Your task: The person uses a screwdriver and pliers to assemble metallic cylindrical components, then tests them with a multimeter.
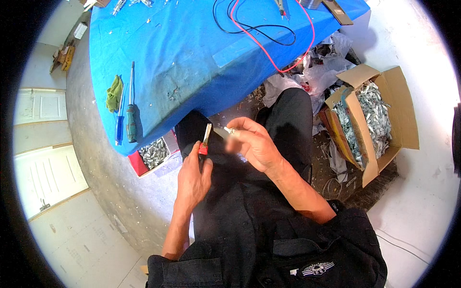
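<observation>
My left hand [193, 176] is closed on a small tool with a red end [203, 150] and a shiny metal strip pointing up, its exact kind unclear. Just to the right, my right hand [258, 146] pinches a small whitish piece [231, 130] between thumb and fingers. Part of that piece and the fingertips are smeared, so its kind cannot be made out. A narrow gap separates the tool from the piece. Both hands are above my lap, between black-trousered knees [293, 115].
A blue-covered table [168, 53] stands ahead, bearing two screwdrivers [131, 122], a green cloth [114, 94] and red and black wires [259, 45]. At right, an open cardboard box [367, 139] holds metallic strips, near plastic bags [312, 67]. A red-edged box [138, 164] with small silvery pieces sits lower left.
</observation>
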`<state>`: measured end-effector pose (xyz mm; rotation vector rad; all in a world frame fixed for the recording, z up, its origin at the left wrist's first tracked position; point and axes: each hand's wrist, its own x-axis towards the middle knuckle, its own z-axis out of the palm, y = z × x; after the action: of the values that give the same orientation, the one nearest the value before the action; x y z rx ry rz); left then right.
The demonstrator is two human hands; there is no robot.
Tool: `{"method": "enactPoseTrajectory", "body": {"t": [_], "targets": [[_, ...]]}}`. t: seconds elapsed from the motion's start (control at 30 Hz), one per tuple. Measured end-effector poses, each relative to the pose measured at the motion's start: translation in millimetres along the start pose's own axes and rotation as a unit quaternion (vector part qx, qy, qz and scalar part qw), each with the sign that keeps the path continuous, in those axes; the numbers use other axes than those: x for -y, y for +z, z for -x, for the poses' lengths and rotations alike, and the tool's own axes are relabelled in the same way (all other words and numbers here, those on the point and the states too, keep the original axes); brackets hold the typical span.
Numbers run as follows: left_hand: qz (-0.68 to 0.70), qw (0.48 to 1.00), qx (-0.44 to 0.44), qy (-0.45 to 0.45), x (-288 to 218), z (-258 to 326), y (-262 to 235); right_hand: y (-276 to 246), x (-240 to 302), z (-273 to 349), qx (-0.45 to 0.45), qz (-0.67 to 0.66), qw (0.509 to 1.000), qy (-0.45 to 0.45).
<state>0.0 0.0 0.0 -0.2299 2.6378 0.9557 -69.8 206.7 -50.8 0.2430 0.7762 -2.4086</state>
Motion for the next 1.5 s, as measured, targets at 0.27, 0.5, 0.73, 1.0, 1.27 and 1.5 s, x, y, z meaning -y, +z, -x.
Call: {"method": "enactPoseTrajectory", "body": {"t": [0.27, 0.5, 0.73, 1.0, 1.27, 1.5], "targets": [[-0.040, 0.990, -0.089, 0.105, 4.9, 0.9, 8.7, -0.2, 1.0, 0.2, -0.025, -0.001, 1.000, 0.009], [-0.091, 0.980, -0.097, 0.148, -13.8, 5.6, 0.7, 4.7, -7.7, -0.9, -0.026, 0.010, 1.000, 0.014], [-0.082, 0.983, -0.096, 0.132, -9.1, 5.7, -2.7, -1.8, -3.1, -4.7, -0.033, -0.007, 0.998, -0.046], [-0.087, 0.977, -0.124, 0.147, -17.6, 2.9, 7.9, 14.9, -5.3, -0.8, -0.036, 0.081, 0.993, -0.078], [-0.133, 0.979, -0.109, 0.107, -23.3, 4.7, 7.7, 17.2, -6.2, 0.5, -0.045, 0.120, 0.987, -0.100], [-0.178, 0.977, -0.061, 0.102, -30.8, 4.9, -2.2, 10.3, -8.0, -0.9, -0.024, 0.129, 0.986, -0.099]]}}
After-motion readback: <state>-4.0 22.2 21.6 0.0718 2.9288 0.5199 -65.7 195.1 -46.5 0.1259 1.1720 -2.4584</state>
